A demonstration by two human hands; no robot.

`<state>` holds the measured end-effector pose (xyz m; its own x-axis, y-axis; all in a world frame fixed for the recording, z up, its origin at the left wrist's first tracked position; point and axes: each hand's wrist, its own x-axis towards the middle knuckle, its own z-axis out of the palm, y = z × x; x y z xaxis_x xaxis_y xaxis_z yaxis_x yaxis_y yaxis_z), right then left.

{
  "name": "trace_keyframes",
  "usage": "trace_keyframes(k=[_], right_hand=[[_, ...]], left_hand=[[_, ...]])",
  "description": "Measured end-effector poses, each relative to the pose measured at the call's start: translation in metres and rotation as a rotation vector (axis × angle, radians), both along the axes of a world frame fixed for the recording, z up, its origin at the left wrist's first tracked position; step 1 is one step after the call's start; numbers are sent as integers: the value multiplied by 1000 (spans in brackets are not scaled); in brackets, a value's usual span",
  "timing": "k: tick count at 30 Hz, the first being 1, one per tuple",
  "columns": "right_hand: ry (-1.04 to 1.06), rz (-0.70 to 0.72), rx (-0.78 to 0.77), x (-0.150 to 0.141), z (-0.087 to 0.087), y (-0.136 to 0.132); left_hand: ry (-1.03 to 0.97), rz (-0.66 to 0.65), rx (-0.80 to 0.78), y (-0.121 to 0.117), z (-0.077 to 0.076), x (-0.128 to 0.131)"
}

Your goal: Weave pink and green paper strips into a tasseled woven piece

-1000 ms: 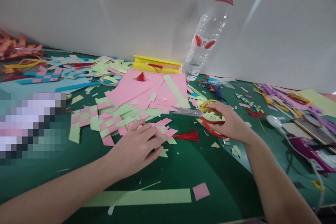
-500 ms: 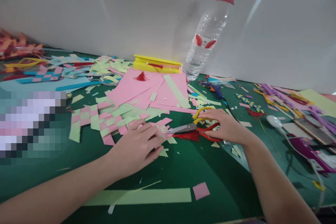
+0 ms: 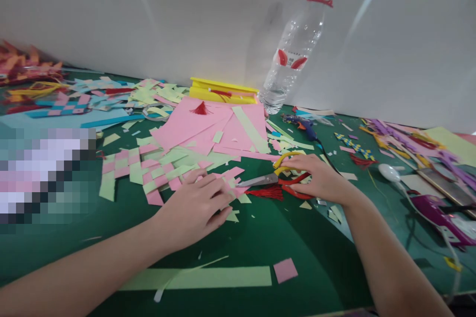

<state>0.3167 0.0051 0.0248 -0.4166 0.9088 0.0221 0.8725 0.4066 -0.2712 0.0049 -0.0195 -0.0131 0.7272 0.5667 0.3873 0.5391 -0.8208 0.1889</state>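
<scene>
In the head view, my right hand [image 3: 323, 179] holds the scissors [image 3: 284, 178] by their yellow and red handles. Their blades point at the pink and green woven paper [image 3: 161, 174], just above the red tassel [image 3: 268, 192]. My left hand [image 3: 203, 203] lies flat on the right end of that woven paper, palm down, and presses it on the green table [image 3: 316, 257]. The big pink paper [image 3: 208, 126] lies behind my left hand, and a clear bottle [image 3: 292, 52] leans by the wall.
</scene>
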Motion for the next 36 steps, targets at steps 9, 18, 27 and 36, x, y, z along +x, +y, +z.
trace_keyframes(k=[9,18,27,36], right_hand=[[-34,-10,0,2,-3,2],[70,-129,138,12,-11,4],[109,-518,285,16,-21,20],[104,-583,297,12,-24,21]], left_hand=[[-45,6,48,1,-7,0],[10,-8,62,1,-5,-2],[25,2,60,0,-5,-1],[22,-7,75,0,-8,-1]])
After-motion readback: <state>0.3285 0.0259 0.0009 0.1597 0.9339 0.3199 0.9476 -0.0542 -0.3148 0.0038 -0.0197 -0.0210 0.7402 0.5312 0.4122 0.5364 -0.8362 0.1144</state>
